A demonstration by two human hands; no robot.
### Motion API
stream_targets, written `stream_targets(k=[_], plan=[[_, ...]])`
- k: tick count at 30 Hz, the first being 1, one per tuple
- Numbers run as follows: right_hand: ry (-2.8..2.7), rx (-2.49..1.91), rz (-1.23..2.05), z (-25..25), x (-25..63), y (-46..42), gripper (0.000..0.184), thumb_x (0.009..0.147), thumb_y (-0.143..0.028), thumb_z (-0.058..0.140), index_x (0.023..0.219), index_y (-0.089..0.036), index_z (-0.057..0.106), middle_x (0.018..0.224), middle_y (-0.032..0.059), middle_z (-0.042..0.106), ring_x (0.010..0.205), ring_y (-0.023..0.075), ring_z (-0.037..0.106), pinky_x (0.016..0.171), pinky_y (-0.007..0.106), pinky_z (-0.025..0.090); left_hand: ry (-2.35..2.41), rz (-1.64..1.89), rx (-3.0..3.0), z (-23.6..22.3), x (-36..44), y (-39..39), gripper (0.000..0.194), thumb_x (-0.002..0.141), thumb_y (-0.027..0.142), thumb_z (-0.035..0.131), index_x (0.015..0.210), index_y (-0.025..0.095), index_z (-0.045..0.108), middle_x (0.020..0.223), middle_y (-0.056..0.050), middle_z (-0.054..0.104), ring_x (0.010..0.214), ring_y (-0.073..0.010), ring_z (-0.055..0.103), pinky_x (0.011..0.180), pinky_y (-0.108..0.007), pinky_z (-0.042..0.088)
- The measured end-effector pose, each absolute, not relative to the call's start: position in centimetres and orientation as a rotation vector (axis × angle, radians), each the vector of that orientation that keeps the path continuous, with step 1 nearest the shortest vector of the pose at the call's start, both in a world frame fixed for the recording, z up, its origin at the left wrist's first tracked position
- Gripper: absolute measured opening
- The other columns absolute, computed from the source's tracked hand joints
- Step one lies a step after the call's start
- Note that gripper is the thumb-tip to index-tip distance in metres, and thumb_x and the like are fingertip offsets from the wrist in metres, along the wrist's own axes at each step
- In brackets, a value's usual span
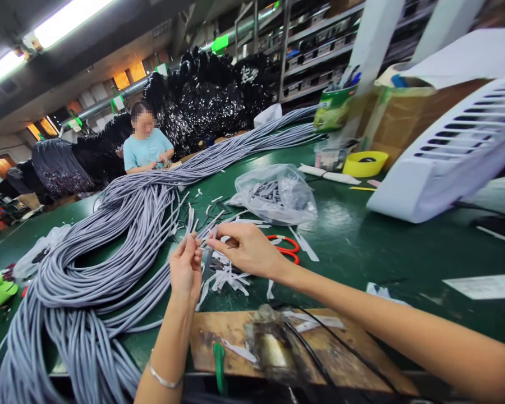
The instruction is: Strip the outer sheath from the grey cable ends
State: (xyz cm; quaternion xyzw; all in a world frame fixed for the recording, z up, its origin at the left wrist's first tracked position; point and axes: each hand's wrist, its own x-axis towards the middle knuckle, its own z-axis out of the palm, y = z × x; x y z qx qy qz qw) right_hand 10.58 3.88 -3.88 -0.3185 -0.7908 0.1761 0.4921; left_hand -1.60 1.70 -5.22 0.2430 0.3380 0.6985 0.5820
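My left hand [186, 269] and my right hand [244, 247] meet over the green table [362, 247], both pinched on the end of one grey cable [205, 242]. The cable belongs to a big bundle of grey cables [109, 258] that runs from the near left edge to the far right. Under my hands lie white stripped scraps [225, 278]. Red-handled scissors [287, 247] rest just behind my right hand.
A clear plastic bag of small parts [278, 193] lies beyond my hands. A wooden board with a tool [278, 342] sits at the near edge. A white fan [454, 151], yellow bowl [365, 163] and cardboard box [408, 112] stand right. Another person [145, 147] works farther along.
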Motion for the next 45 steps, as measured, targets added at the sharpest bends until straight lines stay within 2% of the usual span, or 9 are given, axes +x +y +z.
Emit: stream_targets(k=[5, 8, 11, 14, 18, 23, 28, 37, 45], plan=[[-1.869, -0.813, 0.395, -5.6, 11.5, 4.4, 0.027, 0.080, -0.030, 0.050, 0.058, -0.015, 0.056, 0.050, -0.0017, 0.050, 0.041, 0.0071, 0.038, 0.040, 0.020, 0.029, 0.551, 1.905, 0.405, -3.5, -5.4, 1.7, 0.021, 0.081, 0.007, 0.052, 0.086, 0.021, 0.066, 0.056, 0.006, 0.048, 0.044, 0.0023, 0.042, 0.043, -0.002, 0.035], [-1.801, -0.901, 0.504, -6.9, 12.7, 4.6, 0.031, 0.080, -0.035, 0.050, 0.056, -0.015, 0.056, 0.051, -0.0006, 0.053, 0.041, 0.0074, 0.039, 0.039, 0.020, 0.029, 0.663, 2.029, 0.556, -3.4, -6.4, 1.7, 0.014, 0.077, 0.013, 0.060, 0.086, 0.021, 0.067, 0.057, 0.007, 0.052, 0.049, 0.0015, 0.045, 0.051, -0.004, 0.039], [-1.777, -0.881, 0.544, -7.0, 13.1, 4.1, 0.030, 0.079, -0.036, 0.052, 0.061, -0.014, 0.061, 0.052, 0.0004, 0.055, 0.043, 0.0078, 0.039, 0.040, 0.020, 0.029, 1.000, 1.562, 1.030, -4.6, -4.5, 1.6, 0.032, 0.057, 0.013, 0.076, 0.088, 0.015, 0.069, 0.072, 0.000, 0.064, 0.065, -0.0059, 0.055, 0.060, -0.014, 0.045], [-1.769, -0.818, 0.505, -6.4, 12.8, 3.2, 0.029, 0.079, -0.035, 0.053, 0.062, -0.013, 0.063, 0.048, -0.0006, 0.052, 0.041, 0.0074, 0.036, 0.040, 0.021, 0.029, 0.981, 1.168, 1.201, -5.9, -1.9, 1.1, 0.037, 0.057, 0.025, 0.076, 0.091, 0.012, 0.070, 0.065, -0.002, 0.063, 0.055, -0.0067, 0.052, 0.051, -0.017, 0.042], [-1.694, -0.746, 0.549, -6.2, 12.6, 2.2, 0.026, 0.079, -0.032, 0.054, 0.062, -0.014, 0.062, 0.052, 0.0004, 0.054, 0.041, 0.0070, 0.036, 0.039, 0.021, 0.030, 0.971, 1.323, 1.092, -6.4, -0.6, 0.7, 0.035, 0.055, 0.040, 0.075, 0.073, 0.010, 0.072, 0.044, 0.002, 0.051, 0.039, -0.0045, 0.042, 0.035, -0.016, 0.028], [-1.606, -0.695, 0.609, -6.6, 12.5, 2.0, 0.021, 0.078, -0.028, 0.056, 0.063, -0.015, 0.063, 0.060, 0.0029, 0.062, 0.043, 0.0077, 0.043, 0.039, 0.021, 0.032, 1.035, 1.412, 1.038, -6.1, -0.8, 0.8, 0.039, 0.050, 0.046, 0.075, 0.058, 0.009, 0.064, 0.043, -0.001, 0.055, 0.037, -0.0084, 0.049, 0.036, -0.019, 0.037], [-1.608, -0.687, 0.578, -6.3, 12.7, 1.9, 0.022, 0.078, -0.029, 0.055, 0.062, -0.015, 0.063, 0.062, 0.0034, 0.064, 0.044, 0.0080, 0.046, 0.039, 0.020, 0.035, 1.047, 1.454, 1.024, -6.0, -0.9, 0.9, 0.041, 0.056, 0.050, 0.071, 0.059, 0.013, 0.053, 0.047, 0.003, 0.054, 0.035, -0.0068, 0.048, 0.036, -0.018, 0.039], [-1.576, -0.843, 0.682, -6.3, 13.8, 2.7, 0.023, 0.073, -0.037, 0.061, 0.070, -0.015, 0.067, 0.051, 0.0013, 0.062, 0.038, 0.0085, 0.047, 0.035, 0.020, 0.036, 1.230, 1.411, 1.357, -5.2, -1.3, 0.3, 0.010, 0.054, 0.015, 0.073, 0.062, 0.013, 0.067, 0.053, 0.002, 0.055, 0.045, -0.0061, 0.046, 0.044, -0.018, 0.038], [-1.497, -0.767, 0.810, -4.9, 14.7, 3.3, 0.028, 0.072, -0.044, 0.059, 0.067, -0.018, 0.067, 0.062, 0.0042, 0.067, 0.052, 0.0131, 0.058, 0.043, 0.022, 0.047, 1.100, 1.206, 1.355, -5.3, -1.3, 0.1, 0.030, 0.061, 0.042, 0.070, 0.063, 0.011, 0.068, 0.050, 0.002, 0.046, 0.037, -0.0039, 0.036, 0.036, -0.019, 0.024]])
